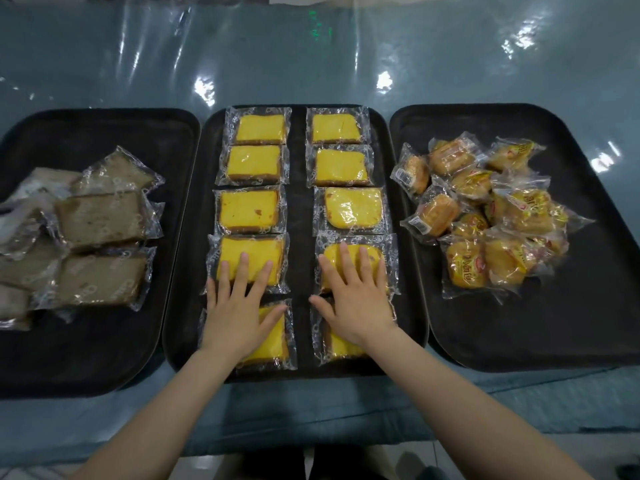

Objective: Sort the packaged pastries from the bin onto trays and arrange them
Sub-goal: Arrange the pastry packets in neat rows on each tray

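While both hands lie flat on the middle tray (301, 216), their fingers are straight and spread, and they grasp nothing. The left hand (239, 313) rests over the two nearest yellow cakes (254, 164) of the left column: its palm covers the front pack and its fingertips reach onto the pack behind it. The right hand (356, 306) does the same on the right column, with the palm on the front pack and the fingers on the next one. These yellow cakes are in clear wrappers and stand in two columns of five, with a bare black strip between the columns. The packs in each column touch or slightly overlap one another. On the left tray (104, 358) the brown cakes (100, 216) lie in a loose group, some overlapping, toward the left and middle of the tray; at the far left a few paler packs are partly cut by the edge of the view. On the right tray (554, 323) the small buns (495, 220) in yellow printed wrappers lie in a heap, several on top of others, in the middle part of the tray. The three black trays stand side by side, almost touching, on a table (311, 57) covered with a shiny blue-grey sheet.
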Demonstrator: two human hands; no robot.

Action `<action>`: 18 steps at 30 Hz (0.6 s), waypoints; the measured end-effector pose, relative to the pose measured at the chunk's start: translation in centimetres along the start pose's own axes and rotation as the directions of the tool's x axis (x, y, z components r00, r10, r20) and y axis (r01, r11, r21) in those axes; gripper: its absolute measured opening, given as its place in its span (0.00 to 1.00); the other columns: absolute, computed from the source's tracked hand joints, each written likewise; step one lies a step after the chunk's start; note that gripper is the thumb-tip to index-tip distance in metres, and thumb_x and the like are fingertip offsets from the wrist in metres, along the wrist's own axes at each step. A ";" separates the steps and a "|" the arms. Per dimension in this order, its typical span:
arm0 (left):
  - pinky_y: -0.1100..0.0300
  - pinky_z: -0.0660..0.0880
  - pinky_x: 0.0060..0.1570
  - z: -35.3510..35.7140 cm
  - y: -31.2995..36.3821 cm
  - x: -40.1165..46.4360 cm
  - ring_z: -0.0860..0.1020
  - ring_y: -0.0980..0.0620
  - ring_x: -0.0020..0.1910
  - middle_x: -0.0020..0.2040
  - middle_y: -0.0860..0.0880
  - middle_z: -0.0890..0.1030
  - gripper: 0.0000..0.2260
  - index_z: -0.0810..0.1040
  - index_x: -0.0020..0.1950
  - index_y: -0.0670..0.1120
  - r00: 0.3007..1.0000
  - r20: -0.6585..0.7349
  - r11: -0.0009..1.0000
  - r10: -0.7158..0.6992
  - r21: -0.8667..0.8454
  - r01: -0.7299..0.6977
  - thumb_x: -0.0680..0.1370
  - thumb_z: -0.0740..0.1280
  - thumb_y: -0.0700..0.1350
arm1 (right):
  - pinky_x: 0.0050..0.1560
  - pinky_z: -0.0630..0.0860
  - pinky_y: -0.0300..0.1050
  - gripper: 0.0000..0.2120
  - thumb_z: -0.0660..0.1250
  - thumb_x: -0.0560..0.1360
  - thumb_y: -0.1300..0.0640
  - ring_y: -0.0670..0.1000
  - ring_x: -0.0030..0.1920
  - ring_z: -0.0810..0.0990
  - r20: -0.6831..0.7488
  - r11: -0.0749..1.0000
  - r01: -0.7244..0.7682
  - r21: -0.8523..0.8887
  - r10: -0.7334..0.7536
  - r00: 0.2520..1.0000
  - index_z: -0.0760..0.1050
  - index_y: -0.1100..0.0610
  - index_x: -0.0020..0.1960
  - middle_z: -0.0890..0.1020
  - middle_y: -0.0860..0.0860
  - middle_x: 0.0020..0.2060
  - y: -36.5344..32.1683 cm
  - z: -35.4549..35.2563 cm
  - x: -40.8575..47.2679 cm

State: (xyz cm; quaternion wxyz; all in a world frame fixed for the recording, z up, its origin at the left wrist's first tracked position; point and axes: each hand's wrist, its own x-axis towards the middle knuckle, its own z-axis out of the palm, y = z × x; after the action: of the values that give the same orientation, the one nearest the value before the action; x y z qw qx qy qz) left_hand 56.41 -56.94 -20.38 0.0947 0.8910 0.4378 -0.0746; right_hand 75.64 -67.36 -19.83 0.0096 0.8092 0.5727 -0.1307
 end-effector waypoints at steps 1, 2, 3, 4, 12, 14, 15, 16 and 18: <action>0.42 0.37 0.70 -0.1 0.0 -0.1 0.32 0.43 0.73 0.76 0.48 0.34 0.34 0.34 0.74 0.61 1.000 -0.017 1.000 -0.004 -0.017 0.004 0.72 0.42 0.71 | 0.70 0.31 0.67 0.35 0.37 0.75 0.31 0.63 0.75 0.33 -0.015 1.000 0.004 0.013 -0.004 1.000 0.39 0.45 0.78 0.40 0.55 0.78 -0.1 -0.2 0.1; 0.43 0.36 0.70 -0.3 0.0 -0.1 0.32 0.44 0.73 0.76 0.48 0.34 0.34 0.34 0.74 0.60 0.999 -0.032 0.999 -0.012 -0.030 0.011 0.73 0.42 0.70 | 0.70 0.30 0.66 0.35 0.38 0.76 0.31 0.62 0.75 0.33 -0.029 1.000 0.010 0.025 -0.009 1.000 0.40 0.45 0.78 0.40 0.55 0.78 -0.2 -0.4 0.2; 0.44 0.37 0.70 -0.4 -0.1 -0.2 0.32 0.45 0.74 0.76 0.48 0.34 0.34 0.34 0.74 0.59 0.999 -0.045 0.999 -0.023 -0.040 0.021 0.73 0.42 0.70 | 0.69 0.30 0.65 0.35 0.38 0.76 0.32 0.60 0.75 0.32 -0.038 0.999 0.017 0.039 -0.016 0.999 0.40 0.46 0.78 0.40 0.54 0.78 -0.4 -0.5 0.4; 0.45 0.37 0.71 -0.6 -0.2 -0.2 0.32 0.47 0.74 0.76 0.49 0.34 0.35 0.34 0.74 0.59 0.998 -0.057 0.998 -0.037 -0.052 0.034 0.72 0.42 0.70 | 0.70 0.31 0.64 0.34 0.38 0.76 0.32 0.59 0.75 0.32 -0.044 0.998 0.025 0.055 -0.023 0.999 0.41 0.46 0.78 0.40 0.53 0.78 -0.6 -0.6 0.7; 0.50 0.40 0.72 -2.8 -4.3 -1.2 0.35 0.53 0.73 0.75 0.51 0.37 0.36 0.39 0.76 0.51 0.973 -0.175 0.976 -0.151 -0.184 0.118 0.73 0.43 0.67 | 0.74 0.37 0.58 0.33 0.42 0.78 0.35 0.52 0.76 0.35 -0.086 0.980 0.155 0.126 -0.145 0.986 0.44 0.49 0.78 0.42 0.51 0.78 -4.1 -2.2 2.9; 0.51 0.41 0.73 -3.4 -6.7 -1.4 0.37 0.53 0.74 0.76 0.51 0.39 0.36 0.40 0.77 0.50 0.971 -0.193 0.970 -0.140 -0.224 0.095 0.74 0.44 0.66 | 0.74 0.37 0.57 0.33 0.42 0.78 0.36 0.51 0.76 0.36 -0.100 0.975 0.181 0.125 -0.169 0.981 0.44 0.49 0.78 0.43 0.51 0.78 -6.6 -2.6 3.6; 0.51 0.42 0.73 -3.7 -8.0 -1.5 0.38 0.54 0.74 0.77 0.50 0.41 0.35 0.42 0.77 0.49 0.969 -0.210 0.967 -0.132 -0.241 0.080 0.75 0.46 0.65 | 0.74 0.36 0.56 0.33 0.41 0.77 0.35 0.51 0.76 0.36 -0.104 0.974 0.187 0.126 -0.175 0.979 0.44 0.49 0.78 0.43 0.50 0.78 -8.0 -2.6 4.0; 0.52 0.44 0.73 -4.0 -9.5 -1.5 0.40 0.53 0.75 0.77 0.50 0.43 0.34 0.44 0.77 0.48 0.964 -0.231 0.964 -0.130 -0.256 0.069 0.77 0.48 0.63 | 0.73 0.36 0.55 0.33 0.42 0.78 0.36 0.51 0.76 0.36 -0.110 0.973 0.193 0.130 -0.179 0.978 0.45 0.49 0.78 0.43 0.50 0.78 -9.6 -2.7 4.5; 0.52 0.46 0.73 -4.4 -12.7 -1.9 0.43 0.53 0.75 0.77 0.48 0.47 0.32 0.48 0.77 0.47 0.954 -0.267 0.959 -0.139 -0.277 0.062 0.78 0.54 0.59 | 0.72 0.35 0.53 0.32 0.45 0.79 0.37 0.50 0.76 0.36 -0.112 0.968 0.207 0.145 -0.191 0.975 0.46 0.49 0.79 0.43 0.50 0.78 -13.1 -2.4 5.4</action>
State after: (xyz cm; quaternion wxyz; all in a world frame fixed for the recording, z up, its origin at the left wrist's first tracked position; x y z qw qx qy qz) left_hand 45.43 -49.76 -17.04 0.1453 0.8480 0.4981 0.1083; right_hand 65.66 -57.50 -16.91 -0.0950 0.7513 0.6388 -0.1358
